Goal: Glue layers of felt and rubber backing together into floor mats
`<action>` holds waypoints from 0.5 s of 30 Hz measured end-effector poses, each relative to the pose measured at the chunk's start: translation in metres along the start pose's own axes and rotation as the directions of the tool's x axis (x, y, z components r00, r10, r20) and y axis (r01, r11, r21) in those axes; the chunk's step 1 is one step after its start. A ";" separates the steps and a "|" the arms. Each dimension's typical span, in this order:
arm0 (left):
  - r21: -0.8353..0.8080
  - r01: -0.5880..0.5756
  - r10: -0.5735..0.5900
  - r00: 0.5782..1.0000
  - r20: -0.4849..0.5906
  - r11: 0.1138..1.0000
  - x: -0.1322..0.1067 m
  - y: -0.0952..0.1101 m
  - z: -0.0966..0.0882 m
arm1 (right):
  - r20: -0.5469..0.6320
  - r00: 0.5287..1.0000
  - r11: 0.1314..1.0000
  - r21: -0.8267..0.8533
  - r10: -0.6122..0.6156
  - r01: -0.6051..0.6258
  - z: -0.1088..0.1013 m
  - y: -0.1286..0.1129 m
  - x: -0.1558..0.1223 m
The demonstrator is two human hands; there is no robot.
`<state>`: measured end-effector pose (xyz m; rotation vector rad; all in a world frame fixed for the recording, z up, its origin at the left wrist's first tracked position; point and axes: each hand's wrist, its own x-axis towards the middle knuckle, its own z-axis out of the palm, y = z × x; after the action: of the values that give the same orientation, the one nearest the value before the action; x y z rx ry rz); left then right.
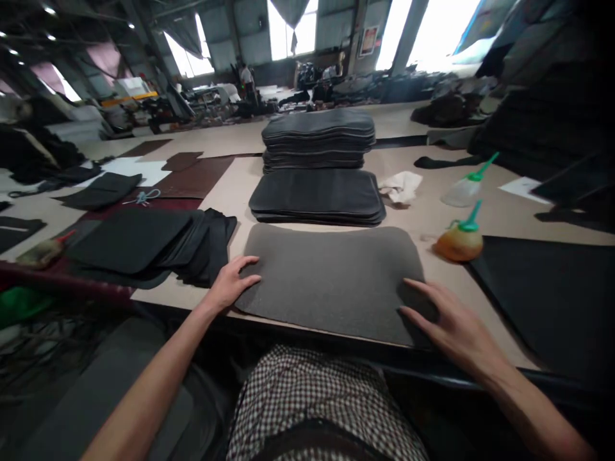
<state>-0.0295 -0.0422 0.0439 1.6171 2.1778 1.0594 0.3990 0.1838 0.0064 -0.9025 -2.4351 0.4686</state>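
Observation:
A dark grey felt-like mat with rounded corners lies flat on the brown table right in front of me. My left hand rests on the mat's near left corner, fingers spread and curled lightly over the edge. My right hand lies flat on the mat's near right corner, fingers stretched out. Neither hand holds anything.
Behind the mat sit a low stack of black mats and a taller stack. Two squeeze bottles with green nozzles and a crumpled cloth lie at right. Black pieces and scissors lie left; a large black sheet right.

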 end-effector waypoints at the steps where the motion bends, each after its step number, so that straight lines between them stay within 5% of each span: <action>1: 0.001 0.003 -0.003 1.000 -0.008 1.000 0.001 0.000 -0.001 | 0.000 1.000 1.000 -0.012 -0.009 0.009 0.002 0.002 0.000; 15: 0.168 -0.050 0.049 0.999 0.015 0.985 -0.010 -0.009 0.004 | 0.043 0.999 0.999 -0.036 -0.014 0.015 0.010 0.014 0.000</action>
<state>-0.0306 -0.0504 0.0327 1.7517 2.2854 0.8983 0.4002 0.1926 -0.0077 -0.8979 -2.4942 0.4438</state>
